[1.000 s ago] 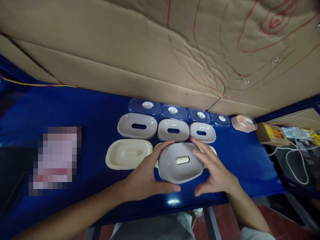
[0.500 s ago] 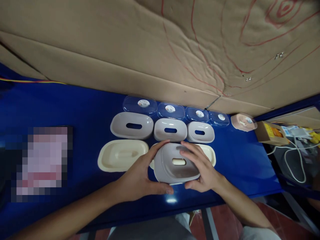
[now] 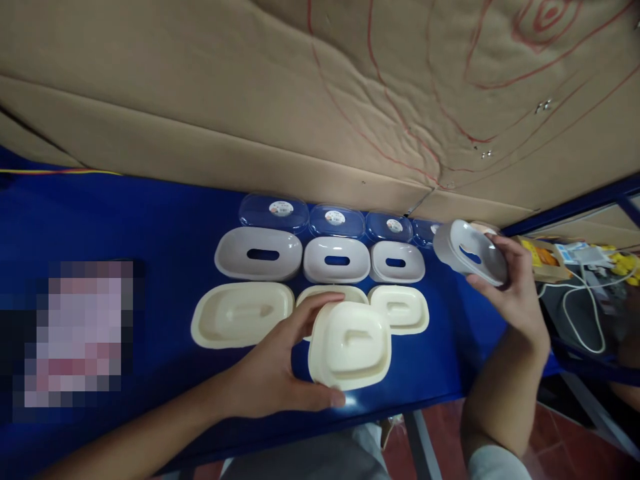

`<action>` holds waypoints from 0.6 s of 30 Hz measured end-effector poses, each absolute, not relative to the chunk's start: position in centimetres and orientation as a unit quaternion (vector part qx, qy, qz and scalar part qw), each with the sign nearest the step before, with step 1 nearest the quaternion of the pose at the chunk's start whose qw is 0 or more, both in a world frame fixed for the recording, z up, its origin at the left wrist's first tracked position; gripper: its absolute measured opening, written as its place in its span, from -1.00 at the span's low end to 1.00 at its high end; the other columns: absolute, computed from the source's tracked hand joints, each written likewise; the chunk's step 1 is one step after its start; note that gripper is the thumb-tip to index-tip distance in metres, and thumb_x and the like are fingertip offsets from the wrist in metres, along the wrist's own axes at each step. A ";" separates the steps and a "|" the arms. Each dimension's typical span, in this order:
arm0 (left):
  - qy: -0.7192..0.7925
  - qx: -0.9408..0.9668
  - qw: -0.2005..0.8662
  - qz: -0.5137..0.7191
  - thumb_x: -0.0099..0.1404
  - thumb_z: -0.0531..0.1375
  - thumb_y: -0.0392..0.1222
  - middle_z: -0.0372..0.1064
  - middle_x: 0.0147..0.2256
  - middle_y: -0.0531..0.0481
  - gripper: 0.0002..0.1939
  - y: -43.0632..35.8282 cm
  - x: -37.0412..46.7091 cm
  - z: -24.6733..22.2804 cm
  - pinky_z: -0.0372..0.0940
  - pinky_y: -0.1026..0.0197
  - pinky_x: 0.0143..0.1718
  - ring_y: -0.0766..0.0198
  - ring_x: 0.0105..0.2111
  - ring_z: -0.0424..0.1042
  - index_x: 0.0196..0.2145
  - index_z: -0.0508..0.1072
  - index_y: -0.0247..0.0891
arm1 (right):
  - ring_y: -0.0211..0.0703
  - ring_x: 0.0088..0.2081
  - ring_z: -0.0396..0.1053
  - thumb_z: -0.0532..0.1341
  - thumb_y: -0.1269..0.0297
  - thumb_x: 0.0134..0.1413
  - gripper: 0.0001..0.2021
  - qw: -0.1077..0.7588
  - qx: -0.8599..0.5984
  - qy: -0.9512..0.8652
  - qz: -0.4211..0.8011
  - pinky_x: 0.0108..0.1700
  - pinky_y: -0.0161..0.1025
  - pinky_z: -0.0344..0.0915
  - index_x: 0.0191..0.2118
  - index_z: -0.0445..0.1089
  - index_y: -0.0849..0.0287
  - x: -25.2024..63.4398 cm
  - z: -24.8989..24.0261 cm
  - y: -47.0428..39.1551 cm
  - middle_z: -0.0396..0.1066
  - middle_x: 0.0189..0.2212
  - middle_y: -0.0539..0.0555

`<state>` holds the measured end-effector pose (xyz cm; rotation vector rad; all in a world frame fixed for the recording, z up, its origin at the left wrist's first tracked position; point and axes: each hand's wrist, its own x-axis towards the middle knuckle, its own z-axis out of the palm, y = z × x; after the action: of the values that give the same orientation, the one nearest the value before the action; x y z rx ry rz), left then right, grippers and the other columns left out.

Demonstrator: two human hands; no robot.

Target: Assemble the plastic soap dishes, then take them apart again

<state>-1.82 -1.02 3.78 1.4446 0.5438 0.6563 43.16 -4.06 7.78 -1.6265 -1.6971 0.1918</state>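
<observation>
My left hand [image 3: 295,363] is closed on the left side of a cream tray [image 3: 357,353], raised above the blue table near its front edge. My right hand [image 3: 513,287] grips a grey slotted piece [image 3: 465,250], tilted, in front of the pink container at the right. Three grey slotted pieces [image 3: 257,254] [image 3: 336,261] [image 3: 397,263] lie in a row. Nearer to me rest three cream trays [image 3: 243,313] [image 3: 333,293] [image 3: 400,310]; the held tray and my left hand partly hide the middle one.
Several clear lids with labels [image 3: 273,217] line the back of the blue table [image 3: 165,220]. A cardboard wall [image 3: 200,100] rises behind. On the right are a box with yellow items [image 3: 545,257] and white cables [image 3: 575,320]. A blurred pink rectangle lies left.
The grey piece has come off the cream tray and moved right and up in my right hand. My left hand still holds the cream tray, now uncovered.
</observation>
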 end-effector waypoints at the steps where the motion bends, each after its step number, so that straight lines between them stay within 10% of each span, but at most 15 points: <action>1: 0.250 0.636 0.673 0.284 0.11 0.61 -0.04 0.33 0.35 -0.15 0.05 -1.0 -1.8 3.8 0.38 -0.15 0.32 -0.16 0.29 0.43 0.43 0.19 0.09 | 0.36 0.44 0.26 0.53 -0.11 0.03 -0.22 0.362 -0.652 -0.661 0.081 0.50 0.35 0.17 0.31 0.25 -0.21 45.3 7.5 -4.1 0.33 0.33 0.15; 8: 0.265 0.642 0.664 0.276 0.14 0.59 -0.03 0.30 0.35 -0.08 0.02 -0.9 -1.8 3.9 0.32 -0.16 0.37 -0.13 0.32 0.38 0.41 0.18 0.16 | 0.40 0.40 0.28 0.51 -0.21 -0.05 -0.23 0.164 -0.731 -0.619 0.237 0.48 0.40 0.16 0.21 0.25 -0.12 50.4 5.1 -4.6 0.32 0.34 0.14; 18: 0.238 0.671 0.645 0.276 0.19 0.57 -0.02 0.27 0.39 -0.06 0.05 -1.0 -1.8 3.2 0.35 -0.14 0.35 -0.12 0.33 0.39 0.45 0.11 0.24 | 0.35 0.55 0.03 0.46 0.00 0.08 -0.16 0.155 -0.699 -0.650 0.254 0.58 0.41 -0.08 0.41 0.11 -0.21 49.2 4.6 -3.5 0.16 0.48 0.10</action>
<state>-1.85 -1.02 3.16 1.5281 0.5417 0.6271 49.24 -3.47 4.55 -2.0018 -1.8630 0.7286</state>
